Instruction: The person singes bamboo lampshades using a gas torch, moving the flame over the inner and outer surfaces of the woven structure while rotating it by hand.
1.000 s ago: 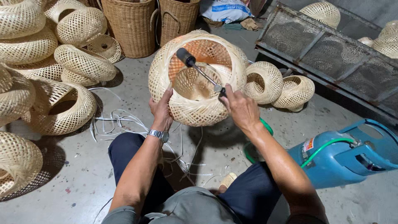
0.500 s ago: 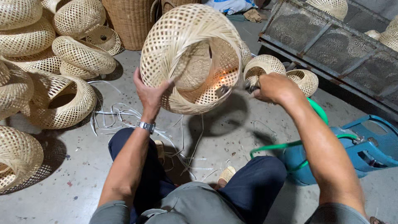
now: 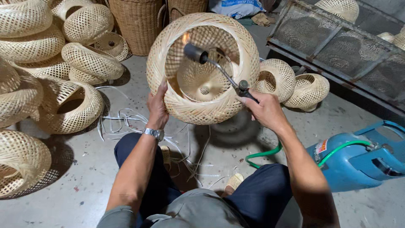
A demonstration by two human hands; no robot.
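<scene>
The left hand (image 3: 157,105) grips the rim of a round woven bamboo shade (image 3: 202,67), held up off the concrete floor (image 3: 126,169) with its opening facing the camera. The right hand (image 3: 263,110) is clenched on the handle of a gas torch (image 3: 219,69); its metal nozzle reaches inside the shade, a small flame at the tip. A green hose (image 3: 270,154) runs to a blue gas cylinder (image 3: 358,158) lying at right. Finished open-weave shades (image 3: 67,105) crowd the left; two smaller ones (image 3: 291,82) sit just behind the right hand. Loose white strips (image 3: 122,118) litter the floor. Tall wicker baskets (image 3: 135,21) and a metal mesh frame (image 3: 337,46) stand behind
</scene>
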